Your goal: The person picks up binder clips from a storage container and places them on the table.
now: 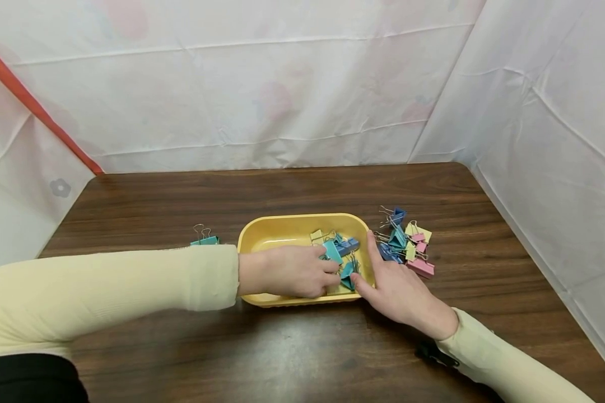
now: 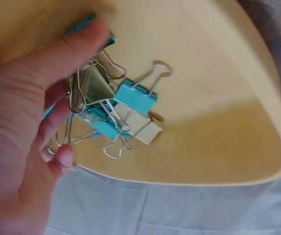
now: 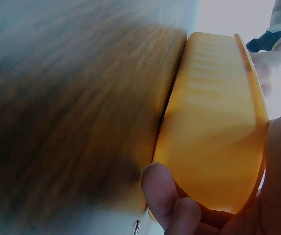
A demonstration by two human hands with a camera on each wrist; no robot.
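Observation:
A yellow tray (image 1: 277, 219) sits on the table with several binder clips inside, mostly teal, blue and pale yellow. My left hand (image 1: 297, 272) reaches into it, thumb and fingers closing about a teal binder clip (image 1: 332, 253). In the left wrist view, another teal binder clip (image 2: 136, 97) lies beside the curled fingers, near a pale yellow clip (image 2: 148, 131). My right hand (image 1: 403, 291) grips the tray's right end. Its thumb hooks over the rim, while fingers (image 3: 160, 193) bend against the outer wall in the right wrist view.
A heap of blue, teal, yellow and pink binder clips (image 1: 420, 267) lies on the table right of the tray. One teal clip (image 1: 205, 240) stands to the left, partly behind the left sleeve. White sheeting (image 1: 282, 84) hangs along the brown table's (image 1: 282, 358) back and sides.

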